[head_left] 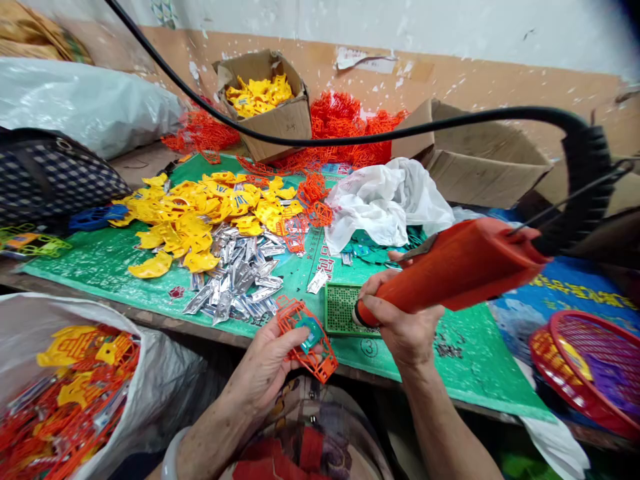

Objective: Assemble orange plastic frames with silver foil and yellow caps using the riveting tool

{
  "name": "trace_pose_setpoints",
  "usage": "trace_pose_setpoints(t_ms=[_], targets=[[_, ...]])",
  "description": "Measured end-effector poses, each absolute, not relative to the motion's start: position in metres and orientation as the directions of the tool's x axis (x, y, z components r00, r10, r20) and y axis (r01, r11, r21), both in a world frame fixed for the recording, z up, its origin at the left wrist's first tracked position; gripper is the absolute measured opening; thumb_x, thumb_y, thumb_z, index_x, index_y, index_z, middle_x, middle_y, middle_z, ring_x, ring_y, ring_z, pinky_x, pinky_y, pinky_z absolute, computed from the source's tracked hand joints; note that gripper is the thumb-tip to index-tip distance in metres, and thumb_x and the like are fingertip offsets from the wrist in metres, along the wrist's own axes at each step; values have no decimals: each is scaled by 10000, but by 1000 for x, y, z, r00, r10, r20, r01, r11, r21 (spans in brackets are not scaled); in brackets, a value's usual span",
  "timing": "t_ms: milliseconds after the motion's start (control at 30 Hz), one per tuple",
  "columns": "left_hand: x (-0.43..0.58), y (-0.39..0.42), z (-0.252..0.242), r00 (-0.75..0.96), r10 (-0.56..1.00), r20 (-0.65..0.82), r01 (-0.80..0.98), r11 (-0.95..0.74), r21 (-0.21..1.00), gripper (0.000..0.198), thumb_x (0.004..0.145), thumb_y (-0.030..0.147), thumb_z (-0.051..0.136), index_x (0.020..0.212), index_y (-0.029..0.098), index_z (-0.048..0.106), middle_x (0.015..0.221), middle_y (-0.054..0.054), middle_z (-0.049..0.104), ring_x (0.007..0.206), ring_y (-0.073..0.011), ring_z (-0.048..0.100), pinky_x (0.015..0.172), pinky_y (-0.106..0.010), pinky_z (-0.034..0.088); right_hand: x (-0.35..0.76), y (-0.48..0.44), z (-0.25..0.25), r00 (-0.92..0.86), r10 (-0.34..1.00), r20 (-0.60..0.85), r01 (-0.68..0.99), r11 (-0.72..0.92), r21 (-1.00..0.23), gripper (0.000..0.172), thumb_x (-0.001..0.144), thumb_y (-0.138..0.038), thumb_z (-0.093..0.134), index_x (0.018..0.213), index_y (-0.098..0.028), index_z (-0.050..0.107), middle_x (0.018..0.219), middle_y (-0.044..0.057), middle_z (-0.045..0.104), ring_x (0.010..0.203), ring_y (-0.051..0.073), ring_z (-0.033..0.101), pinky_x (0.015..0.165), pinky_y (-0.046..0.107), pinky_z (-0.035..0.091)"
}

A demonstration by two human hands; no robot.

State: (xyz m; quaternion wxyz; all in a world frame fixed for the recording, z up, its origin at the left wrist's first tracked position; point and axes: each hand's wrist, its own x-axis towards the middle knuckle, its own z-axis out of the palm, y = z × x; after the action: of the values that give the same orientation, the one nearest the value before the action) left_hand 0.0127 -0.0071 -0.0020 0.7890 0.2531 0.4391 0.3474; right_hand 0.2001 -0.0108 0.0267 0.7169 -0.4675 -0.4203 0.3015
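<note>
My left hand (265,363) grips an orange plastic frame (326,365) near the table's front edge. A teal plastic piece (313,331) sits on the frame, with my thumb over part of it. Wrapped around the body of an orange electric screwdriver (440,267) is my right hand (407,333). The screwdriver leans with its dark nose low over a small green tray (327,310) full of holes; its bit is hidden. Left of the tray lie a pile of silvery parts (235,267) and a heap of yellow plastic parts (215,203).
A black cable (320,141) arches across the view to the screwdriver. Behind are cardboard boxes (280,130), orange frames (345,127) and a white plastic bag (385,200). An open sack (145,380) of mixed parts stands at left, a red basket (543,347) at right.
</note>
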Motion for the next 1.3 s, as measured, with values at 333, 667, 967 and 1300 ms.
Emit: trace_pose_setpoints(t_ms=[333,667,967,1300], targets=[[13,-11,-5,403,787,-466,-377,608,699,318,765,220,757,1061,176,648,930,-44,701,739,-181,678,722,-357,590,195,-22,63,408,857,314,-320,456,-830,415,667,-69,643,1027,-274,616,707,-43,639,642,141,602,662,332,525],[14,-10,-1,405,796,-449,-411,598,688,388,743,236,777,1109,192,657,948,-61,717,756,-184,668,660,-321,588,162,-37,75,229,921,316,-484,389,-784,570,727,-153,731,1227,-348,540,741,-49,630,678,126,599,735,323,527],[15,-11,0,403,802,-441,-430,591,682,343,733,238,787,1058,188,690,915,-57,718,738,-181,661,666,-322,589,159,-33,68,211,932,294,-501,361,-786,467,736,-188,763,1127,-366,580,738,-56,633,682,129,596,741,324,517],[16,-12,-2,390,808,-442,-431,584,688,323,727,240,793,1028,172,697,897,-64,726,728,-181,660,632,-300,583,159,-33,66,194,935,296,-504,354,-788,550,741,-203,762,1214,-363,531,750,-53,623,680,130,589,725,323,513]])
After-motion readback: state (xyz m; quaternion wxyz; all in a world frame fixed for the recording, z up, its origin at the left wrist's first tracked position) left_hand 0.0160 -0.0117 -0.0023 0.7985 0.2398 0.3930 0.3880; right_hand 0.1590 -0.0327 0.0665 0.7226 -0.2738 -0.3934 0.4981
